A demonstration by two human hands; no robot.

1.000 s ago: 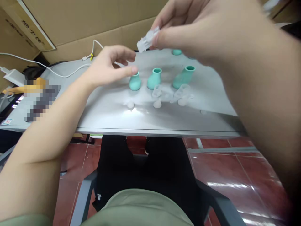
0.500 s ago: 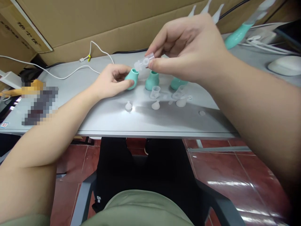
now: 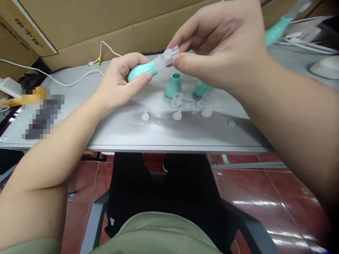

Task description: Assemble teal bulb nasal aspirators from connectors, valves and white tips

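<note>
My left hand [image 3: 124,76] is wrapped round a teal squeeze bulb [image 3: 141,71], held above the table and tilted with its neck to the right. A clear plastic connector [image 3: 163,59] meets the bulb's neck, and my right hand [image 3: 209,42] pinches its outer end between thumb and fingers. Just right of them, another teal bulb [image 3: 173,86] stands upright with its mouth open. A third teal bulb [image 3: 202,89] lies partly hidden behind my right hand. Clear cups [image 3: 177,100] and small white funnel-shaped tips [image 3: 177,115] sit in front.
A white cable [image 3: 102,53] runs along the back left by the cardboard wall [image 3: 100,21]. At the right are an aspirator with a teal bulb [image 3: 279,31], cables and a white mouse [image 3: 325,67]. The table's front edge [image 3: 169,149] is near my lap.
My left hand has lifted the bulb off the table and tipped it rightward. The connector, apart from or just at the mouth before, now joins the neck. My right hand moved slightly up.
</note>
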